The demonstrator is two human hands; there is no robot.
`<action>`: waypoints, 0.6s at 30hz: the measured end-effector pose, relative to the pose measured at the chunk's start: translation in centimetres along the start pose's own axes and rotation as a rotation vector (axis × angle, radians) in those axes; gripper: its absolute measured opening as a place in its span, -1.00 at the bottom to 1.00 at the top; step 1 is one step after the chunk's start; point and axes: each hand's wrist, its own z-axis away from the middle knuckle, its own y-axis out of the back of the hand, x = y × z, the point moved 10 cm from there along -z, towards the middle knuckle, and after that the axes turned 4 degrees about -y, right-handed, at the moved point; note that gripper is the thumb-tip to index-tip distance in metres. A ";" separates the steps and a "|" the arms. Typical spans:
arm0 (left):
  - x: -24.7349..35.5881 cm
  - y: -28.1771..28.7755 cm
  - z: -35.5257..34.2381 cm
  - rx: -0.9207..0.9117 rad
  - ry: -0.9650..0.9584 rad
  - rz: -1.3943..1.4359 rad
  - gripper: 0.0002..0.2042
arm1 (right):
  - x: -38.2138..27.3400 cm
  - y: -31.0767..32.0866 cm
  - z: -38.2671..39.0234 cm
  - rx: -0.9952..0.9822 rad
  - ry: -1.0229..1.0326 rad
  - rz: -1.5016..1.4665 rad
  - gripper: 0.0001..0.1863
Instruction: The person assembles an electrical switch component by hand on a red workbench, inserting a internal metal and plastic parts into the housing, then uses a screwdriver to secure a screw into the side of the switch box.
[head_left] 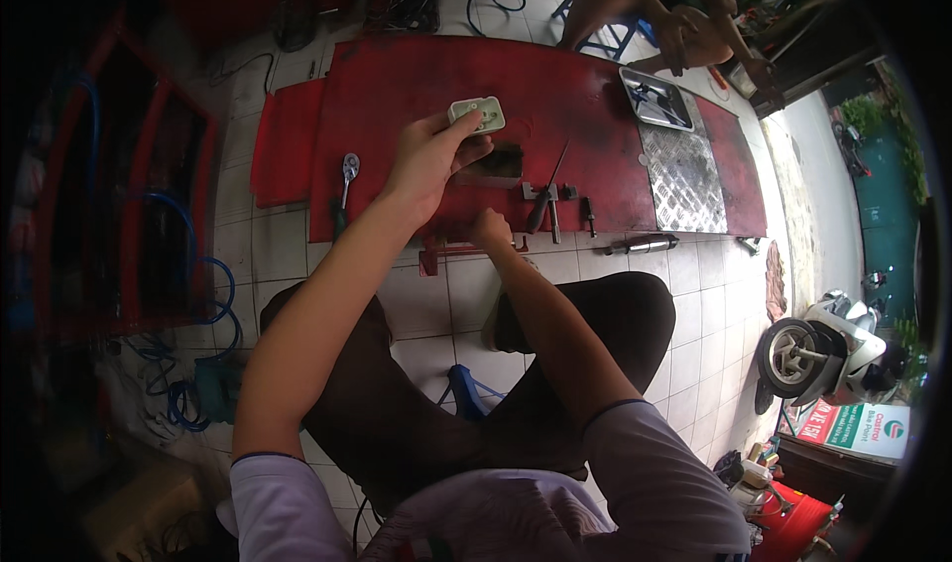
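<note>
a rectangular green, white and red sign (865, 429) stands at lower right.

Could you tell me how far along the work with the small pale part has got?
Looks done: tools are laid out on the red platform, a ratchet wrench to the left, a screwdriver by the opening. In hand: the left hand holds the small pale part up; the right hand rests at the platform's near edge. Left: the part is not yet set down.
</note>
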 end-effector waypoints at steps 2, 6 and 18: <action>-0.1 0.2 0.9 0.027 0.030 0.002 -0.78 | 1.5 -2.1 0.5 0.070 -0.064 -0.031 -0.54; 5.4 -3.1 0.6 -0.028 -0.008 0.075 -0.80 | 0.1 2.8 0.8 0.087 -0.110 0.000 -0.72; 8.8 -2.5 2.8 -0.037 0.002 0.084 -0.81 | -1.8 0.8 2.2 -0.066 -0.112 -0.069 -0.62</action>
